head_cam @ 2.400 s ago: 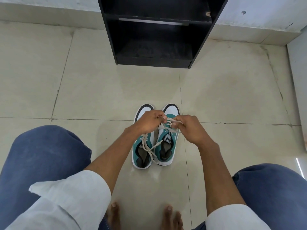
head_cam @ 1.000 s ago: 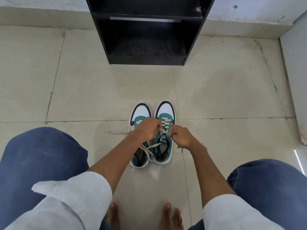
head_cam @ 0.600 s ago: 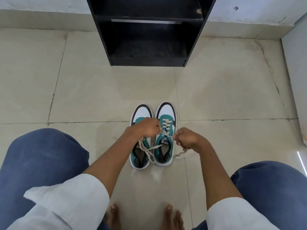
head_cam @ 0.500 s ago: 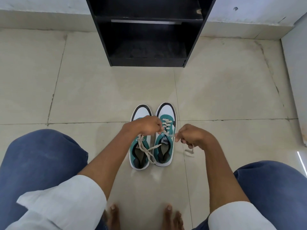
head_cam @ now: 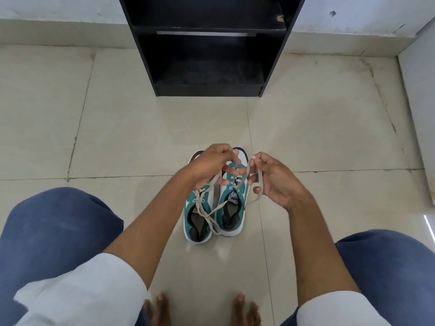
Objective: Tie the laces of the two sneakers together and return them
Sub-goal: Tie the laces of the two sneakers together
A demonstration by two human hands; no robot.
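- Black shelf unit stands at top centre of the frame.
- Two teal-and-white sneakers sit side by side on the floor at centre frame.
- Left hand, above the toes, pinches beige laces.
- Right hand, just right, has fingers curled around a lace loop.

Pale beige tiled floor, glossy, with dark grout lines and a few scuffs and cracks. Against the far white wall, above a low beige skirting, a black open shelf unit, compartments dark. Off-white panel at the right edge. Soft daylight, faint reflections.
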